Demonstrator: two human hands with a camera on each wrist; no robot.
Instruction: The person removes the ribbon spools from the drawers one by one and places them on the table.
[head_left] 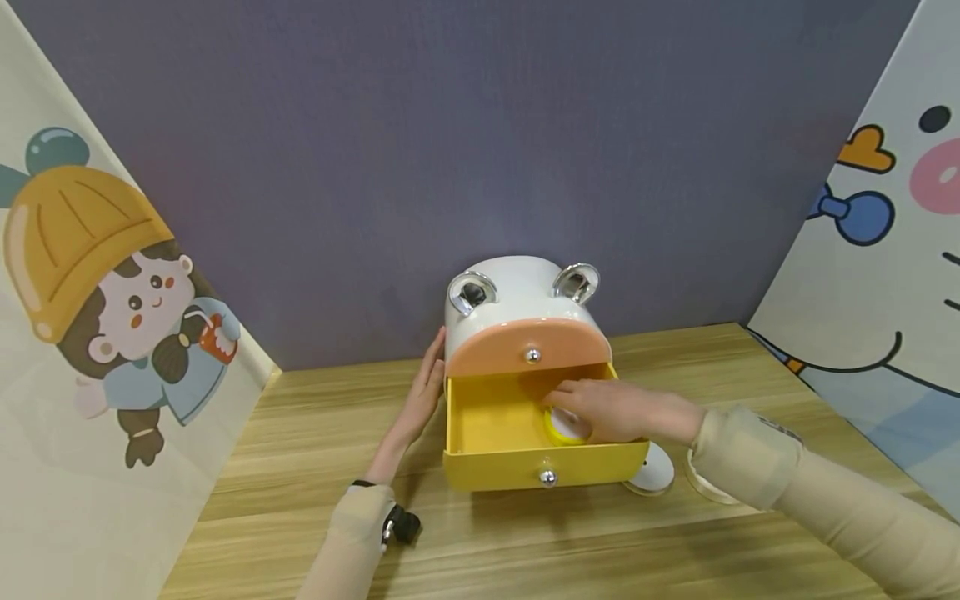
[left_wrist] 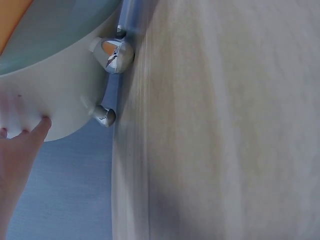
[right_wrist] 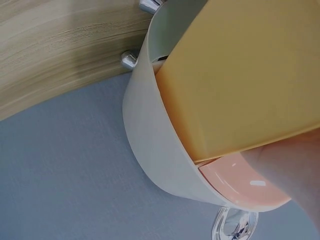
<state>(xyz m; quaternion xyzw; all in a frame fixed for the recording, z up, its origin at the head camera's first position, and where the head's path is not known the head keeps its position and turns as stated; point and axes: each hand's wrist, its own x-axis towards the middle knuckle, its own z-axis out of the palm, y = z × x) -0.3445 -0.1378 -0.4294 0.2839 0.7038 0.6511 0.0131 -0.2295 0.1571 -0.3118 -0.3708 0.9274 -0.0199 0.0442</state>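
Inside the pulled-out yellow drawer (head_left: 495,472), toward its right side, a round white disc with a yellow rim (head_left: 567,427) lies beneath the right grip (head_left: 606,410), partly covered; whether the fingers pinch it, I cannot tell. Left of the drawer, the left grip (head_left: 420,402), fingers extended, touches the curved, glossy white cabinet (head_left: 513,287). Above the drawer sit a smooth peach panel (head_left: 487,356) and shiny silvery ears (head_left: 576,283); below it, the wood-grained desk (head_left: 525,558).

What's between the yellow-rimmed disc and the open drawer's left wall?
Bare drawer floor; the head view shows that stretch, disc to left wall.
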